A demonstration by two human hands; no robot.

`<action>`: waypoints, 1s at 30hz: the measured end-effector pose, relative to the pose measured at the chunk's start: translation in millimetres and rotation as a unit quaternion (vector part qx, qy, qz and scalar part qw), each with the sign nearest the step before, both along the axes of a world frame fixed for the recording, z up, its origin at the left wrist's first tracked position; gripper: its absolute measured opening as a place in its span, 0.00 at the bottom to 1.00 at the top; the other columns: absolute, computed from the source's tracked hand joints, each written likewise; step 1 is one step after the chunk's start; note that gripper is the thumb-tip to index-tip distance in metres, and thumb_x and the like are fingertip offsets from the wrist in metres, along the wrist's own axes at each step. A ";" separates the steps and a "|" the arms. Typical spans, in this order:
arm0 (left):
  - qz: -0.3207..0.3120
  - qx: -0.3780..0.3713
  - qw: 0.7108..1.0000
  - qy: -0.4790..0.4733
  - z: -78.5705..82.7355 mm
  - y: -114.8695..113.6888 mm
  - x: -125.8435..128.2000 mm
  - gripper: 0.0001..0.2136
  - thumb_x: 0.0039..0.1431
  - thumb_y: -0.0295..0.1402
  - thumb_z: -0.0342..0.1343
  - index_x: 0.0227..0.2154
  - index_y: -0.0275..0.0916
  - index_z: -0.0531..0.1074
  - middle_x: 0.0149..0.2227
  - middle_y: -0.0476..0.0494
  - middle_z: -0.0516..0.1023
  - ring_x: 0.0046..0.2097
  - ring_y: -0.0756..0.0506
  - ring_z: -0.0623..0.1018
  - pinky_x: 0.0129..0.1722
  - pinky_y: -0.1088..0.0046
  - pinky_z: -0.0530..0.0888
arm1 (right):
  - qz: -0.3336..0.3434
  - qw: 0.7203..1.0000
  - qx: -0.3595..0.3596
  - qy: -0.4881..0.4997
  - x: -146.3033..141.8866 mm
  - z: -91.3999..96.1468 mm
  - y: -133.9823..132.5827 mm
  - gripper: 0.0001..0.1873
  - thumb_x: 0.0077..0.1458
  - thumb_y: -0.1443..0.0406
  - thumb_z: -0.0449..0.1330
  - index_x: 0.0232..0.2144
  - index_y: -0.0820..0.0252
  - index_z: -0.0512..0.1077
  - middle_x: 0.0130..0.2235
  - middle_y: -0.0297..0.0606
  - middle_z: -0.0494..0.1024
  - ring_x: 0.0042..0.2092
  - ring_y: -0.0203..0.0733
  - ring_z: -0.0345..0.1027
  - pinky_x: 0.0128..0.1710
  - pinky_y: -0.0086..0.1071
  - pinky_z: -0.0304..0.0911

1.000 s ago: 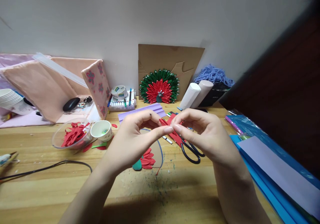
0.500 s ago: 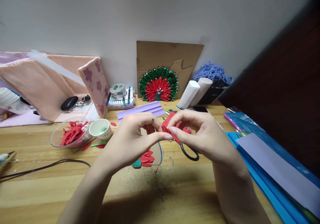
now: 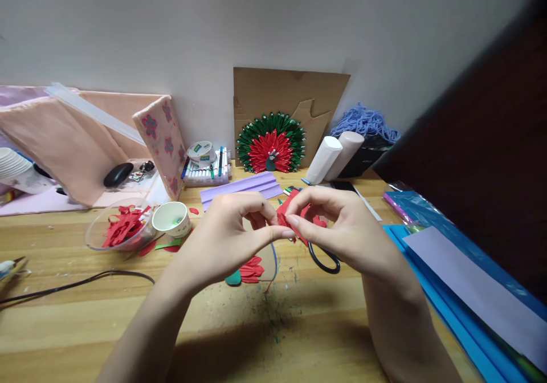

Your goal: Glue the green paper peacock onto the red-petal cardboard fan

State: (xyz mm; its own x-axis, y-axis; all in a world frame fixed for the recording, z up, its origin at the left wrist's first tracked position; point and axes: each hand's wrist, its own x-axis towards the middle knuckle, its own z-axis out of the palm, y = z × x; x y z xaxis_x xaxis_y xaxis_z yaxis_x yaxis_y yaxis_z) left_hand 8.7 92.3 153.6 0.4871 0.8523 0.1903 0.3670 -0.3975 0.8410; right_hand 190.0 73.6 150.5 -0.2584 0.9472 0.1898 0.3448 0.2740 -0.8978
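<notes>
A small piece of red crepe paper [image 3: 281, 219] is pinched between my two hands above the middle of the table. My left hand [image 3: 233, 229] grips it from the left with thumb and fingertips. From the other side, my right hand [image 3: 335, 223] closes thumb and index finger on the same piece. Behind the fingers show more red paper and scissors [image 3: 325, 268] with black handles, partly covered by my right hand. Below my left hand lies a cardboard piece [image 3: 268, 263] carrying red paper petals [image 3: 252, 270] and a green shape [image 3: 233, 278], half hidden.
At left stand a clear bowl [image 3: 92, 237] of red paper strips and a paper cup [image 3: 171, 221]. A red and green paper peacock [image 3: 270, 146] leans on cardboard at the back. Purple paper [image 3: 241, 189] lies before it. Blue folders [image 3: 440, 297] line the right side; a black cable [image 3: 77, 284] crosses the left.
Both hands stay in nearly the same place, still pinching the red crepe paper. The fingers and paper shift only slightly; the view tilts a little.
</notes>
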 end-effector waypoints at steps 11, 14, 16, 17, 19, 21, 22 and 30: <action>0.000 -0.021 0.999 -0.028 3.4 0.9 -1.9 0.07 0.51 0.34 0.61 0.23 0.36 0.74 0.24 0.49 0.75 0.28 0.51 0.72 0.29 0.75 0.68 | 0.012 0.998 -0.039 0.042 4.6 -2.6 4.3 0.08 0.54 0.61 0.60 0.28 0.60 0.71 0.28 0.33 0.73 0.28 0.32 0.63 0.27 0.27 0.60; 0.007 -0.016 0.999 -0.033 3.0 1.4 -2.4 0.06 0.50 0.33 0.61 0.24 0.36 0.74 0.25 0.48 0.76 0.28 0.52 0.72 0.28 0.76 0.69 | 0.024 0.998 -0.039 0.040 4.2 -2.3 3.7 0.06 0.53 0.62 0.60 0.29 0.59 0.71 0.28 0.33 0.74 0.29 0.33 0.65 0.28 0.27 0.61; 0.015 -0.009 0.999 -0.040 2.6 1.5 -3.0 0.06 0.50 0.33 0.62 0.24 0.35 0.74 0.26 0.48 0.76 0.28 0.52 0.72 0.28 0.77 0.69 | 0.022 0.999 -0.032 0.033 3.1 -1.8 3.0 0.05 0.52 0.63 0.61 0.29 0.59 0.71 0.28 0.33 0.74 0.29 0.33 0.65 0.28 0.27 0.61; 0.018 -0.004 0.999 -0.044 2.5 1.4 -3.3 0.07 0.50 0.33 0.62 0.24 0.35 0.73 0.26 0.48 0.75 0.28 0.52 0.72 0.28 0.77 0.69 | 0.016 0.999 -0.027 0.027 2.4 -1.7 2.8 0.04 0.52 0.64 0.61 0.29 0.60 0.71 0.28 0.33 0.74 0.29 0.33 0.66 0.28 0.26 0.60; 0.023 0.007 0.998 -0.050 2.5 1.0 -3.4 0.07 0.50 0.33 0.62 0.23 0.35 0.73 0.25 0.48 0.75 0.28 0.52 0.72 0.28 0.77 0.69 | 0.002 1.000 -0.016 0.015 0.9 -1.5 2.3 0.03 0.51 0.66 0.61 0.28 0.60 0.71 0.28 0.33 0.74 0.29 0.33 0.66 0.27 0.26 0.60; 0.022 0.012 0.998 -0.056 2.8 0.5 -2.9 0.07 0.50 0.33 0.62 0.23 0.35 0.73 0.25 0.48 0.75 0.28 0.52 0.72 0.28 0.78 0.69 | -0.006 1.000 -0.007 0.007 -0.2 -1.3 2.0 0.03 0.50 0.66 0.61 0.28 0.61 0.71 0.28 0.34 0.74 0.29 0.34 0.66 0.26 0.27 0.59; 0.020 0.011 0.998 -0.058 2.9 0.5 -2.4 0.07 0.50 0.33 0.62 0.23 0.35 0.73 0.25 0.48 0.75 0.28 0.52 0.72 0.28 0.78 0.69 | -0.007 1.000 -0.003 0.005 -0.4 -1.1 1.8 0.03 0.51 0.67 0.61 0.27 0.61 0.71 0.28 0.34 0.74 0.29 0.34 0.66 0.26 0.27 0.59; 0.013 -0.020 0.990 -0.136 -1.6 3.2 1.6 0.07 0.51 0.33 0.61 0.25 0.36 0.70 0.26 0.48 0.74 0.30 0.51 0.73 0.29 0.78 0.70 | -0.032 0.999 0.026 -0.005 -0.8 2.7 -1.3 0.03 0.51 0.65 0.61 0.29 0.60 0.72 0.29 0.35 0.75 0.30 0.35 0.67 0.27 0.28 0.61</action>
State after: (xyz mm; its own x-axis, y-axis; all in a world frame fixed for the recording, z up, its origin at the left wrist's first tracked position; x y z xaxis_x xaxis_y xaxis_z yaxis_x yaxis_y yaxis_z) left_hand 10.3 95.5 152.0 0.4000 0.8734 0.2779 0.1350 -0.3561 0.9247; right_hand 189.3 72.4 153.2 -0.1995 0.9507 0.2376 0.3724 0.2978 -0.8790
